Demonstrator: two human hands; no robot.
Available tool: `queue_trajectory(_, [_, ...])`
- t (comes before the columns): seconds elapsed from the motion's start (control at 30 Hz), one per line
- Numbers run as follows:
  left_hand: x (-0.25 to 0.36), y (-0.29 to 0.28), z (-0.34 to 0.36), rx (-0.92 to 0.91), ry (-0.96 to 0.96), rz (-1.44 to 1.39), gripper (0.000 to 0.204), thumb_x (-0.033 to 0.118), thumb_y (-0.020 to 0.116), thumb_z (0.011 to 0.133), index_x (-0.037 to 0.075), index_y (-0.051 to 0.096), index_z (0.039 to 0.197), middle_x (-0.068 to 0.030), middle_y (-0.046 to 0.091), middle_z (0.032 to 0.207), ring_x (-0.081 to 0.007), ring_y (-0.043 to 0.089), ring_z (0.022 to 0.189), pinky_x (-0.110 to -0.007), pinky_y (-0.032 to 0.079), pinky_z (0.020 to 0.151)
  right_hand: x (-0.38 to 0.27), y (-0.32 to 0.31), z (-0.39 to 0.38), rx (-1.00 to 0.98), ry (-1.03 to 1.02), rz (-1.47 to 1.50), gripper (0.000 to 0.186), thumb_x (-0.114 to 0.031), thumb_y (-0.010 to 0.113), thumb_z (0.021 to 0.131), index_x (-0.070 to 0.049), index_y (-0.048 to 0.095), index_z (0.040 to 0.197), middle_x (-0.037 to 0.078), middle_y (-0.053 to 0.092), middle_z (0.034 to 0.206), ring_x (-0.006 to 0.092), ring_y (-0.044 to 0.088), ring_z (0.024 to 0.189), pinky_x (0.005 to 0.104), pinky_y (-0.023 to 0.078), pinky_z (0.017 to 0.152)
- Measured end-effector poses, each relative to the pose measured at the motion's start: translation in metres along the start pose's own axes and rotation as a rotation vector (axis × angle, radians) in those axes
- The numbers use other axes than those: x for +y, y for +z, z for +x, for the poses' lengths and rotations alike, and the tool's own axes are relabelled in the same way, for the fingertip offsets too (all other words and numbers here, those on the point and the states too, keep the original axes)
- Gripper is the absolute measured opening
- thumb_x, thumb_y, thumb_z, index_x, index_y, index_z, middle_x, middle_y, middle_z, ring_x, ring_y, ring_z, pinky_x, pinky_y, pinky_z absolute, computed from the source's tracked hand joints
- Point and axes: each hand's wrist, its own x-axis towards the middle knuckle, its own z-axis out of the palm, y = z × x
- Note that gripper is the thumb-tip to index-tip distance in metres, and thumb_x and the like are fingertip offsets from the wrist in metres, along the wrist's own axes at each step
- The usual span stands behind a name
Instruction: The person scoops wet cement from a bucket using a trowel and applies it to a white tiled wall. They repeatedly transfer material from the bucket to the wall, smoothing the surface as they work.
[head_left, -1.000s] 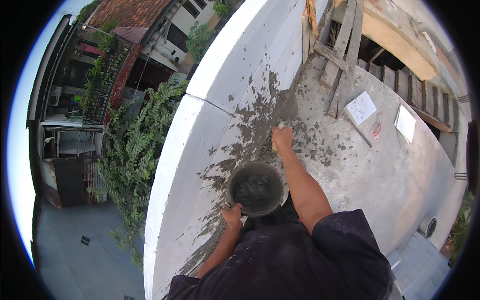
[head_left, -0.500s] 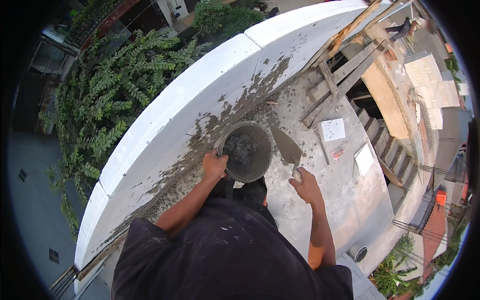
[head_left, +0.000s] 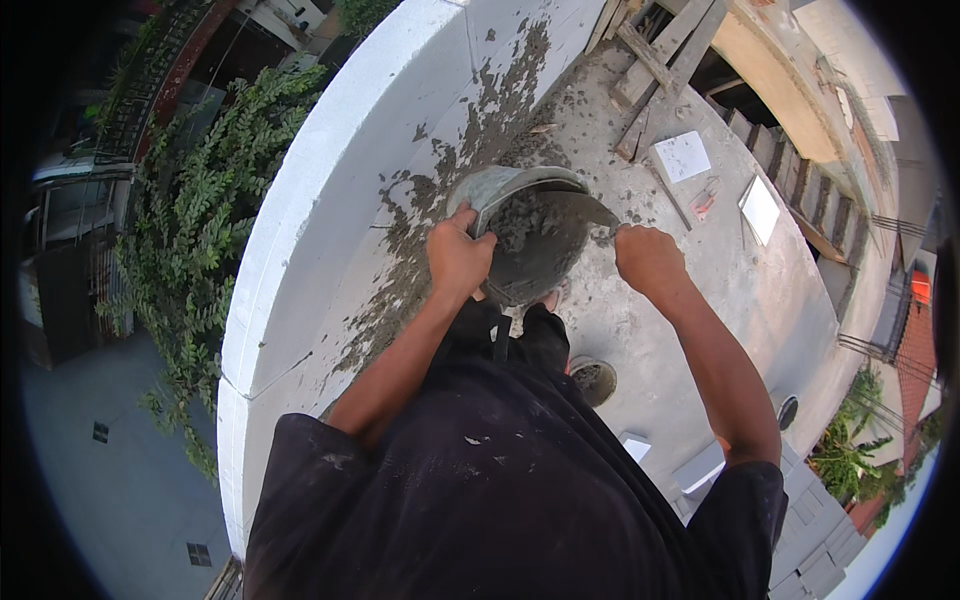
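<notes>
The left hand (head_left: 458, 258) grips the bucket (head_left: 530, 240) rim, tilting it. The right hand (head_left: 648, 258), fist closed on a trowel (head_left: 575, 207), scrapes inside. Mortar remains in the bucket; the wall (head_left: 330, 220) beyond is only partly daubed.

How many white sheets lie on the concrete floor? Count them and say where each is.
2. One sheet lies beside the wooden planks, beyond the bucket. The other sheet lies further right, near the steps. Others may be hidden behind the person.
</notes>
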Motion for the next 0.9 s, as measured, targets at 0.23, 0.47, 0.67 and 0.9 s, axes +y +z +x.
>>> queue_trajectory(0.23, [0.035, -0.005, -0.005, -0.070, 0.000, -0.220, 0.025, 0.004, 0.072, 0.078, -0.012, 0.071, 0.097, -0.0228, 0.060, 0.148, -0.0331, 0.072, 0.119, -0.040, 0.057, 0.090, -0.023, 0.012, -0.014, -0.593, 0.161, 0.989, 0.035, -0.020, 0.078, 0.088, 0.004, 0.065, 0.110, 0.010, 0.062, 0.072, 0.0197, 0.060, 0.051, 0.0366, 0.047, 0.048])
queue_trajectory(0.47, [0.018, -0.022, -0.001, -0.199, -0.035, -0.094, 0.036, 0.004, 0.071, 0.079, -0.008, 0.076, 0.112, -0.0223, 0.074, 0.124, -0.0191, 0.075, 0.095, -0.034, 0.056, 0.080, -0.102, 0.099, -0.060, -0.664, 0.153, 1.775, 0.024, -0.016, 0.076, 0.092, -0.001, 0.066, 0.107, 0.000, 0.058, 0.070, 0.0095, 0.053, 0.051, 0.0294, 0.043, 0.046])
queue_trajectory(0.67, [-0.026, 0.001, 0.003, -0.147, -0.193, -0.299, 0.029, 0.005, 0.070, 0.079, -0.005, 0.079, 0.105, -0.0062, 0.072, 0.075, -0.0081, 0.058, 0.063, -0.030, 0.051, 0.059, -0.092, 0.083, -0.057, -0.480, 0.247, 1.588, 0.023, -0.017, 0.076, 0.093, -0.001, 0.065, 0.105, 0.000, 0.056, 0.066, 0.0113, 0.054, 0.052, 0.0294, 0.045, 0.049])
queue_trajectory(0.9, [-0.038, 0.032, 0.017, -0.058, -0.272, -0.445, 0.013, 0.003, 0.071, 0.078, -0.007, 0.072, 0.085, -0.0046, 0.064, 0.066, -0.0100, 0.055, 0.060, -0.035, 0.045, 0.053, -0.074, 0.082, -0.051, -0.503, 0.435, 1.729, 0.019, -0.018, 0.074, 0.095, -0.002, 0.063, 0.095, 0.000, 0.054, 0.064, 0.0107, 0.050, 0.050, 0.0300, 0.041, 0.047])
